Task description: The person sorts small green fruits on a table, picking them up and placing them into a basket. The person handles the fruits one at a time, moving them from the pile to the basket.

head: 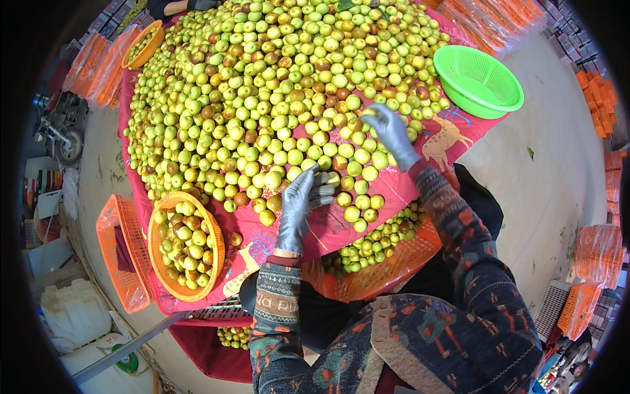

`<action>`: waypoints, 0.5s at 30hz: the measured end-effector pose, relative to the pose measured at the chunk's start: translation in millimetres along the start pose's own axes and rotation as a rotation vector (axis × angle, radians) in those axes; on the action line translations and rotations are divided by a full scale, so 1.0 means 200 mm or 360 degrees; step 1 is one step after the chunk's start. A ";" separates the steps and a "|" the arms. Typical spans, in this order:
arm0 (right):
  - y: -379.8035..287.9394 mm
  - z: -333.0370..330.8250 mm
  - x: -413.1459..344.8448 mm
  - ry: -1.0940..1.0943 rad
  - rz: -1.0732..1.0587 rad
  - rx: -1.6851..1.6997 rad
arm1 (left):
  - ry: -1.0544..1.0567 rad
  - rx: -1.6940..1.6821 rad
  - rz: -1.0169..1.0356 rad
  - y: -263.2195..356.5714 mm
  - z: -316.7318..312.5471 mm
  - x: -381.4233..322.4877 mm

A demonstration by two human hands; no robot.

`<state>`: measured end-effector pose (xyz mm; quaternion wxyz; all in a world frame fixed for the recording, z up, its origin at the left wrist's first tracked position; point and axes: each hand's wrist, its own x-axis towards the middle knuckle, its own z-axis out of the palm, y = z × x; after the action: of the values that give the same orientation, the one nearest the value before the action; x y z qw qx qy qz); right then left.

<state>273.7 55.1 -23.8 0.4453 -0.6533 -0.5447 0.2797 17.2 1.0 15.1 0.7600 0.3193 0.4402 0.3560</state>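
A large heap of green-yellow jujubes [236,113], some with brown patches, covers the red patterned cloth [393,189]. My right hand [393,135], in a grey glove, pinches a yellowish jujube [368,114] between thumb and fingertips above the heap's right side. At the near edge of the heap is my left hand [299,204], also gloved, its fingers apart and slightly curled. A single jujube [333,179] lies by its fingertips; its palm is partly hidden. Below the cloth's front edge, more jujubes [379,248] fill a plastic-lined orange crate [418,246] before me.
An orange basket [153,266] of jujubes stands at the left corner, a green basket [480,83] at the right. Another orange basket [142,47] sits farther back. At the top edge shows another person's gloved hand [202,4]. An orange crate [123,253] stands left of the cloth.
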 end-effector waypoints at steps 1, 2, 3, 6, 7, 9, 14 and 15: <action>-0.08 0.05 -0.06 -0.0092 -0.0031 0.0345 | -0.0020 -0.0118 -0.0061 0.00 0.02 0.00; -0.16 0.09 -0.11 -0.0364 -0.0153 0.0422 | -0.0012 -0.0269 -0.0118 -0.02 0.03 0.01; -0.22 0.14 -0.13 -0.0641 -0.0276 0.0498 | -0.0016 -0.0365 -0.0124 -0.03 0.01 0.02; -0.29 0.26 -0.04 -0.0404 -0.0903 -0.0336 | -0.0033 -0.0585 -0.0140 -0.03 -0.03 0.03; -0.27 0.27 0.01 -0.0407 -0.1015 -0.0717 | -0.0178 -0.0684 -0.0134 -0.04 -0.06 0.06; -0.15 0.25 0.09 -0.0481 -0.1167 -0.1344 | -0.0223 -0.0631 -0.0170 -0.02 -0.09 0.06; 0.13 -0.04 0.24 -0.0240 -0.0635 -0.1331 | 0.0005 -0.0720 -0.0142 -0.02 -0.14 0.07; 0.20 -0.11 0.24 -0.0201 -0.0523 -0.1296 | 0.0040 -0.0762 -0.0111 -0.01 -0.15 0.07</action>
<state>322.9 95.4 -43.9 0.1562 -0.6618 -0.7332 0.0071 -3.9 15.5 -5.1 0.8203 0.1102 0.3635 0.4276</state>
